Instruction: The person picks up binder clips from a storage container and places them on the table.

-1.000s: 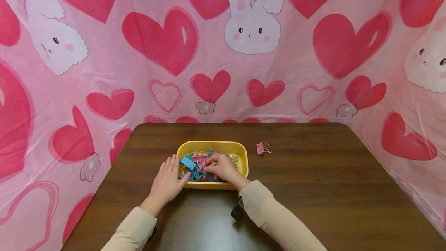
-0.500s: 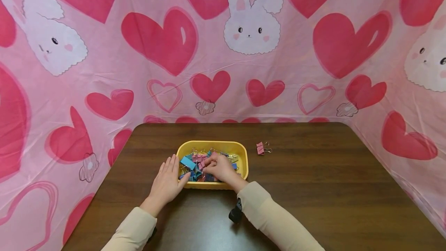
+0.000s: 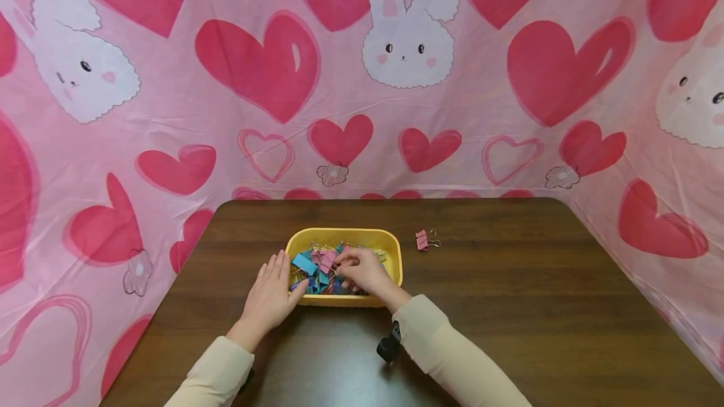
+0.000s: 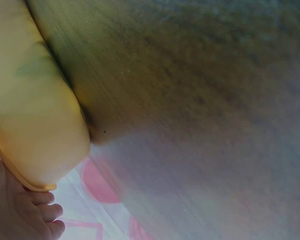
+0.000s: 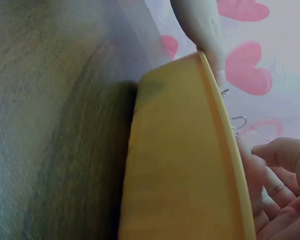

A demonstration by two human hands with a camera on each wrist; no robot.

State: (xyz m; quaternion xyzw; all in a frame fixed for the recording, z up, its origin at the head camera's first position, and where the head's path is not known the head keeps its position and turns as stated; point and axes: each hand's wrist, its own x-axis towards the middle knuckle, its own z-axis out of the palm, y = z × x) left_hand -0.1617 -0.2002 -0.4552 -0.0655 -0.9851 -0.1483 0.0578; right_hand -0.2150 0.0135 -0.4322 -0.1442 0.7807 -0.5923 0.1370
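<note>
A yellow bin [image 3: 351,301] on the table holds a heap of binder clips in pink, blue and teal. My left hand [image 3: 269,297] rests against its left end, fingers straight along the wall and thumb over the front rim. Above the clips, my right hand [image 3: 364,271] reaches over the front rim, with thumb and fingertips pinching a pink binder clip [image 3: 326,260] near its wire handle. In the right wrist view the bin's wall [image 5: 180,145] hides what the right fingertips hold. A light blue binder clip [image 3: 304,263] lies on top at the left.
One pink binder clip [image 3: 422,240] lies on the brown table [image 3: 509,306], to the right of the bin. Behind the table hangs a pink cloth [image 3: 430,99] printed with hearts and rabbits.
My right hand has shifted slightly to the right over the heap, and the pink clip at its fingertips shows more fully. The left hand stays at the bin's left end.
</note>
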